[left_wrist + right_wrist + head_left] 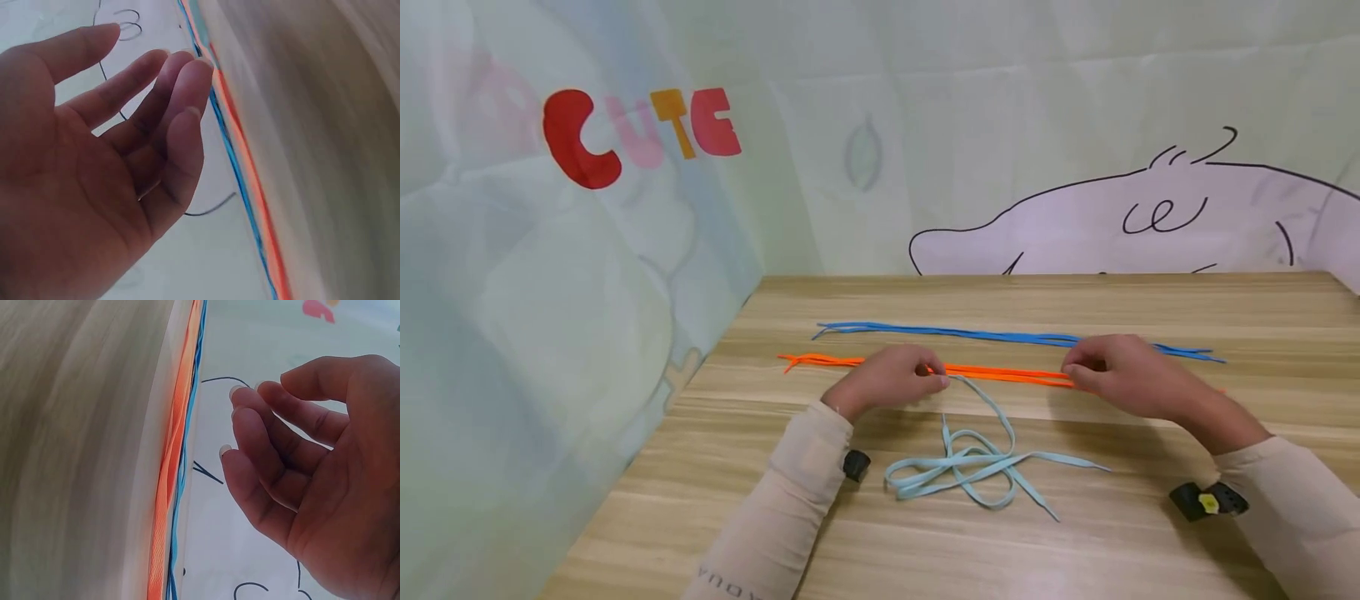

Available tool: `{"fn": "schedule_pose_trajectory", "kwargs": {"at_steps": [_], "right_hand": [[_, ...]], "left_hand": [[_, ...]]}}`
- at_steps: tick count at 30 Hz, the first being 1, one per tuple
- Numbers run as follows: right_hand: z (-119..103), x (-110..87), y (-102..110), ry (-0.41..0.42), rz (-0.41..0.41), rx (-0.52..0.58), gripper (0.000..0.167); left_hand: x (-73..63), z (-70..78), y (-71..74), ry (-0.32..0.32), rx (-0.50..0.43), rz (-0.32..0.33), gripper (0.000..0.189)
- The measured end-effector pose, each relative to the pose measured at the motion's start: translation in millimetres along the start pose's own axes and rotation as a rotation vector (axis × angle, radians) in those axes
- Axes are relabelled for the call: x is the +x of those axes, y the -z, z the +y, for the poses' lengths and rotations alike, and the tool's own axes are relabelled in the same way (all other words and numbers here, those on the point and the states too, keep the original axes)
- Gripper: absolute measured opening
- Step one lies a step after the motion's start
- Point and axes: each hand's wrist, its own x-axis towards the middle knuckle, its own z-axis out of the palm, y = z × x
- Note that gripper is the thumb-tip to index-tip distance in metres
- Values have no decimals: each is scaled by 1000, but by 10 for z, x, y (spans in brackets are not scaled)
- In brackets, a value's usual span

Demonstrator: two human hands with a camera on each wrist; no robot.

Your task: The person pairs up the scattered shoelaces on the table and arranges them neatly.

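Observation:
My left hand (891,375) hovers over the left part of the orange shoelaces (1000,371), fingers loosely bent. In the left wrist view its fingers (187,90) curve inward around nothing. My right hand (1131,375) is above the right part of the orange laces and overlaps the blue shoelaces (985,335) behind them. The right wrist view shows its fingers (253,437) relaxed and holding nothing. A pale blue shoelace (1067,459) lies in a loose tangle between my forearms, one strand reaching up toward my left fingertips.
The wooden tabletop (715,467) ends at a printed cloth backdrop (820,167) at the back and left. The orange and blue laces run side to side, nearly straight, in two rows. A dark wrist strap (1208,502) is on each of my sleeved arms.

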Motion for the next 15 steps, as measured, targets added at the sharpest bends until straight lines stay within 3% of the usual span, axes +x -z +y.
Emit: {"fn": "schedule_pose_trajectory", "kwargs": {"at_steps": [7,15], "right_hand": [[-41,30,-41,27,-41,-9,12],[-89,37,-105,49,-60,-30,11]], "left_hand": [[-48,233,-34,-101,-28,-42,21],[-30,349,-170,-131,60,-67,26]]}}
